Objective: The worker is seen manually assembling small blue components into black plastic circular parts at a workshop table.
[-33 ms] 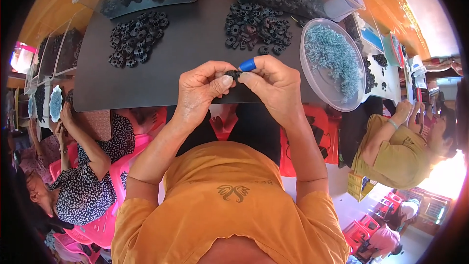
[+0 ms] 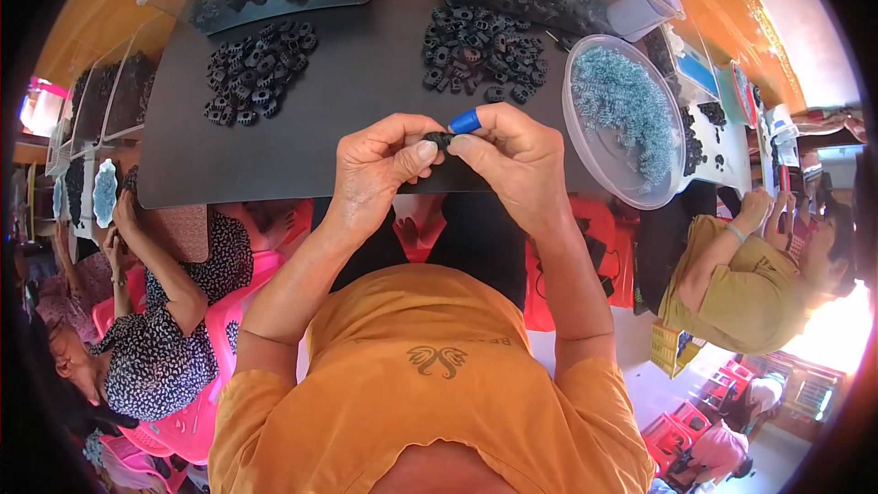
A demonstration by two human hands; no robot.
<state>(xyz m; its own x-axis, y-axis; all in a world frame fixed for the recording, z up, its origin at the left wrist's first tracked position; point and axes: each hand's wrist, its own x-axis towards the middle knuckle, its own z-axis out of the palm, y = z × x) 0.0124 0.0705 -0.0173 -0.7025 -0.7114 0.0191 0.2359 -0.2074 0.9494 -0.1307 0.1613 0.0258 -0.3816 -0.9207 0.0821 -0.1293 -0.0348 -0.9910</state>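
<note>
"While I follow this feed from afar, tell me: where's the piece?"

"One small black part [image 2: 439, 139], pinched between both hands, above the near edge of the dark table [image 2: 347, 64]. The left hand [image 2: 370, 169]: thumb and fingers narrow on its left end. The right hand [image 2: 521, 160]: thumb and index on its right end, blue finger cover [image 2: 465, 122] on the index."

"Step, for my log?"

"Fingertip work on that single part, I judge; details hidden by the fingers, can't tell. Next move, I'd say, calls for a steady left pinch and fine right-hand control."

"Around it?"

"Left pile [image 2: 258, 73] and right pile [image 2: 480, 50] of black parts, farther off; bowl [image 2: 585, 155] of pale blue coils [image 2: 626, 110], right."

"Against the earlier frame?"

"Next to nothing. Same grip, same pose; piles and bowl undisturbed. I note only a faint rightward shift of the tabletop in view."
</note>
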